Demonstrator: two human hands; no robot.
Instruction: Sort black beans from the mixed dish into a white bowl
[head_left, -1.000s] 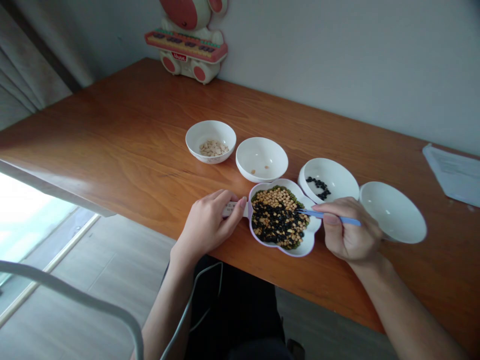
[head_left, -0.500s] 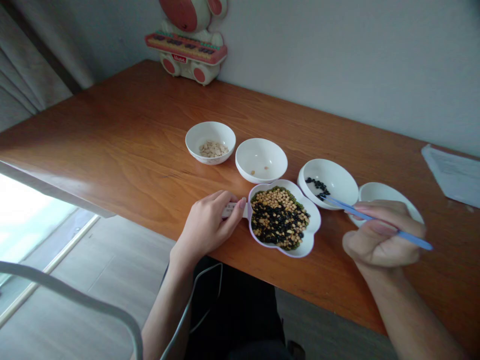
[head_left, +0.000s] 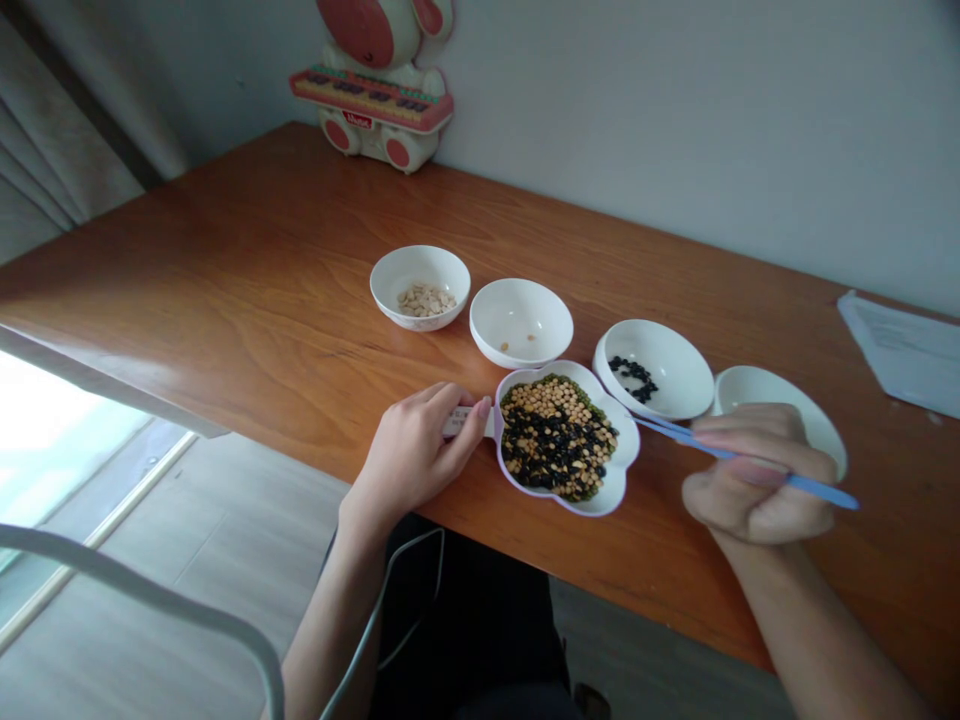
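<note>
My left hand (head_left: 424,440) is closed around the short handle of a white, purple-rimmed flower-shaped dish (head_left: 616,490). Black beans (head_left: 555,445), yellow beans (head_left: 562,392) and small green beans fill much of it. Blue tweezers (head_left: 817,490) are pinched in my right hand (head_left: 765,475), their tips over the dish's right rim; whether they hold a bean is too small to tell. Just behind those tips, a white bowl (head_left: 679,365) contains several black beans (head_left: 634,378). Another white bowl (head_left: 787,395) is partly hidden behind my right hand.
A white bowl (head_left: 521,300) with a couple of yellow bits stands behind the dish. Left of it, another bowl (head_left: 420,262) holds pale flat seeds (head_left: 425,299). A toy keyboard (head_left: 371,98) stands at the wall, a white sheet (head_left: 904,350) lies far right, and a cable (head_left: 150,590) crosses lower left.
The tweezers' tips have moved left and toward me, from inside the bowl of black beans to the dish's right rim. My left hand keeps its hold on the handle.
</note>
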